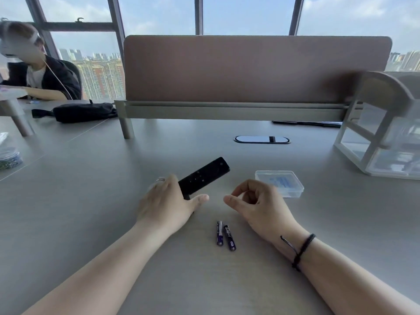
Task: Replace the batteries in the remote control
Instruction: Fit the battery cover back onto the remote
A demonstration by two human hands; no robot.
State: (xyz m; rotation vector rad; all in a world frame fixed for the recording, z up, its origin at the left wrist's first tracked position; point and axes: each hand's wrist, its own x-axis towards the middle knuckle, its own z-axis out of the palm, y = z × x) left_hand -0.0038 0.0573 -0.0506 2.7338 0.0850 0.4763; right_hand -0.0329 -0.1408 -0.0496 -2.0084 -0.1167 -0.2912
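Remote control (pixel 203 176): slim black bar, button face up, lying at an angle with its far end pointing up-right; small faint markings on the face, not legible. Its near end is hidden under the left hand (pixel 169 202), which wraps that end, thumb stretched out toward the right along the tabletop (pixel 91 189). Whether the remote is lifted or resting on the surface cannot be told. A ring shows on one finger of that hand.

Right hand (pixel 259 202): holds nothing visible, fingers curled loosely inward, thumb and forefinger close together, just right of the left thumb without touching it. Dark cord bracelet on the right wrist.

Two batteries (pixel 225 235): thin cells, dark with purple-blue wrap, lying side by side on the tabletop between the forearms, nearly touching, near of both hands. Label print too small to read.

Clear plastic box (pixel 279 183): lid on, behind the right hand, partly covered by its knuckles; pale bluish contents blurred.

Battery cover of the remote: not visible from this side.
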